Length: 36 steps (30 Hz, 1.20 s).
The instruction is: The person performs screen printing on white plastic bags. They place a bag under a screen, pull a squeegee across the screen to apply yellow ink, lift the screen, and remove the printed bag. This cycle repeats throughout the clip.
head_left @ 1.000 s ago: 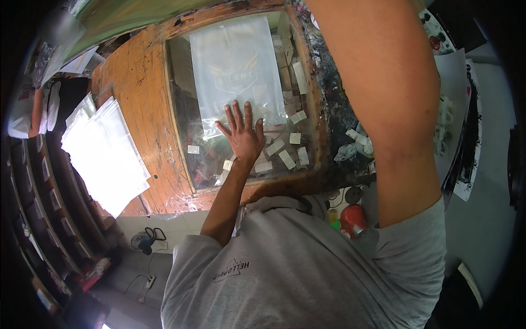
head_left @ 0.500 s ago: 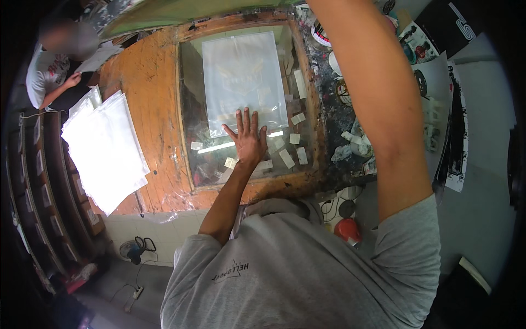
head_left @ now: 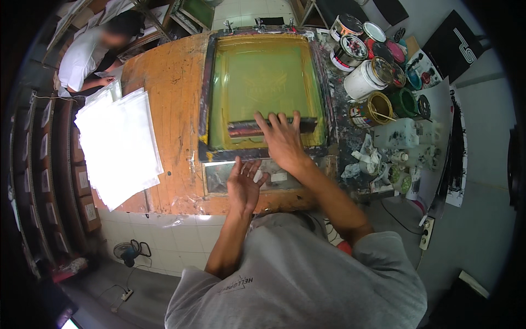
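A green mesh printing screen (head_left: 249,68) in a dark, stained frame lies flat over the glass panel (head_left: 219,178) of the table. Across the near part of the mesh rests a long dark squeegee (head_left: 308,125). My right hand (head_left: 285,140) is on its middle, fingers bent over its back. At the screen's near edge is my left hand (head_left: 245,183), palm turned up, fingers apart and holding nothing; its fingertips come close to the frame. The clear plastic bag cannot be seen beneath the screen.
A stack of white sheets (head_left: 120,145) lies on the wooden tabletop (head_left: 175,104) at left. Paint cans (head_left: 378,107), plastic jugs (head_left: 394,134) and crumpled rags (head_left: 367,159) crowd the right side. Far left, another person (head_left: 85,60) bends beside the table. Metal clamps (head_left: 258,23) stand behind the screen.
The raised screen has come down over the glass and the plastic bag. My right hand has moved from high up onto the squeegee. My left hand left the bag, moved nearer and turned palm up.
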Available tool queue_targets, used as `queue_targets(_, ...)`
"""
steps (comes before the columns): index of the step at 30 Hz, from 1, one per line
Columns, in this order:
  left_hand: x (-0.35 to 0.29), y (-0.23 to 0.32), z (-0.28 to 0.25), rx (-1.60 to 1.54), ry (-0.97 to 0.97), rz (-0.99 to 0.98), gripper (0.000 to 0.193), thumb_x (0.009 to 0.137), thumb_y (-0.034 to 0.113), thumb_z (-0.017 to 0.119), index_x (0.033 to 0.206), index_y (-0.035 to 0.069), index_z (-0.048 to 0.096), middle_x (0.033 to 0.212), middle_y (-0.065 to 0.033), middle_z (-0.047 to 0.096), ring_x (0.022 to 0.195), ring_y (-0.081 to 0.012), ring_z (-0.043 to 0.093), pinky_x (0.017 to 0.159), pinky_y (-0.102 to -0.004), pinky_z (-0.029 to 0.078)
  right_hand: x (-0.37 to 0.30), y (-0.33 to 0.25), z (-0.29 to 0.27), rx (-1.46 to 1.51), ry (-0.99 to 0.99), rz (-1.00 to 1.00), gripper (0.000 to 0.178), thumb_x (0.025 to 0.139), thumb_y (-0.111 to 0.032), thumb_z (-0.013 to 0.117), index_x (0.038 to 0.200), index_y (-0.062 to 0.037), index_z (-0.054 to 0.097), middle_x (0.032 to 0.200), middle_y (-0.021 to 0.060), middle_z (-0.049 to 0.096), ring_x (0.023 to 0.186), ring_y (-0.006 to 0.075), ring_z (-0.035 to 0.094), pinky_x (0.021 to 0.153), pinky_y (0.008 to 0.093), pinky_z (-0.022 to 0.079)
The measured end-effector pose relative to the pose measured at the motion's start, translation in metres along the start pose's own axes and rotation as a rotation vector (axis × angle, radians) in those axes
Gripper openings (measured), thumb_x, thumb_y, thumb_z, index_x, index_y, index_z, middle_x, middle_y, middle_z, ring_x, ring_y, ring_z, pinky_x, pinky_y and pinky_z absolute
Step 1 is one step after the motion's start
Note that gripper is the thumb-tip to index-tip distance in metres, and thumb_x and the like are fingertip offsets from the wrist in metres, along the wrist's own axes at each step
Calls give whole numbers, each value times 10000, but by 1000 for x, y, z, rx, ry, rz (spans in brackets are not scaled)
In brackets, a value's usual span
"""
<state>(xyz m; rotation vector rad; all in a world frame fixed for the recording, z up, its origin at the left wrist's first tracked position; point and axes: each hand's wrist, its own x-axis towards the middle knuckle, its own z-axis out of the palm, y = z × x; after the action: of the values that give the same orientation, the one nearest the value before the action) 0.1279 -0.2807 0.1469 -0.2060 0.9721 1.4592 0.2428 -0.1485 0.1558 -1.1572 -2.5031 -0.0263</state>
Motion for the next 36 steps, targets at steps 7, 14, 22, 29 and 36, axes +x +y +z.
queue_targets(7,52,-27,-35,40,226,-60,796,969,454,644,1497,-18,282,1283,-164,418,1366,-348,447,1179,-690,188,-2,21,51,89,-232,35,581,860,-38,662,1418,-143,542,1051,152,609,1041,312,580,899,478,410)
queue_targets(14,56,-28,-29,26,297,-74,907,950,473,649,1520,-92,227,1318,-192,409,1353,-367,456,1181,-682,195,-28,22,79,128,-224,1,617,862,-1,651,1438,-162,500,1080,124,561,1105,310,554,1052,699,286)
queue_targets(22,52,-22,-16,55,399,-90,752,962,482,636,1415,-30,324,1316,-195,406,1300,-369,472,1139,-667,278,74,87,120,101,-216,15,777,803,-82,809,1499,-169,473,1207,119,561,1219,306,541,1157,812,118)
queue_targets(29,56,-27,-29,13,427,-121,484,938,495,695,1231,150,521,1133,-68,499,1189,-293,523,1024,-564,381,213,163,166,3,-228,65,775,838,-113,802,1524,-211,455,1322,133,581,1320,301,522,1155,821,118)
queue_targets(36,47,-20,-19,2,396,-62,356,952,487,706,970,162,564,954,-28,577,1077,-276,583,952,-522,420,244,173,146,199,-464,111,816,868,-222,806,1573,-228,394,1399,155,579,1332,344,535,1179,696,235)
